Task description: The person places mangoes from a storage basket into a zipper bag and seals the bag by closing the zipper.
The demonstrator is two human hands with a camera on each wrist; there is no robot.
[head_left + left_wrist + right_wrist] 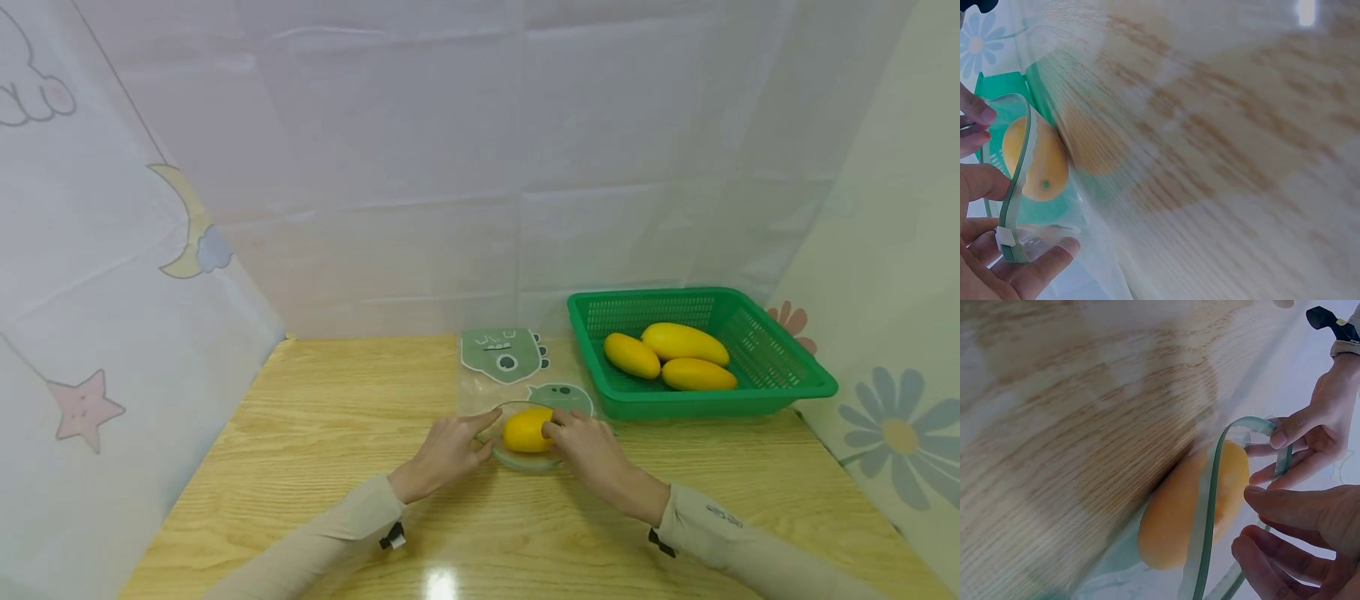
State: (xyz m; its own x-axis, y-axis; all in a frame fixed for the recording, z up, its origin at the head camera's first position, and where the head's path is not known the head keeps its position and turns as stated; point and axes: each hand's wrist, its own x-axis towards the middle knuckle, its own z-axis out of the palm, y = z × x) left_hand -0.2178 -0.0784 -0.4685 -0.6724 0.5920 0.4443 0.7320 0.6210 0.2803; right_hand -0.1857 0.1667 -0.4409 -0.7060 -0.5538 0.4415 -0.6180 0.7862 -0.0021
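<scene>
A clear slider zip bag (487, 387) with green cartoon prints lies on the table, its green-edged mouth spread wide. Inside that mouth sits a yellow mango (525, 431), partly seen through the film (1172, 519). My left hand (448, 450) grips the mouth's left end, thumb and fingers on either side of the rim by the white slider (1005, 237). At the mouth's right side is my right hand (588, 450), close to the mango. Its thumb and loosely bent fingers (1266, 565) stand apart, with no mango between them.
A green plastic basket (705, 408) stands at the back right of the wooden table (330, 392). Several mangoes (685, 343) lie in it. Printed cloth walls (405, 167) rise behind the table and at both sides.
</scene>
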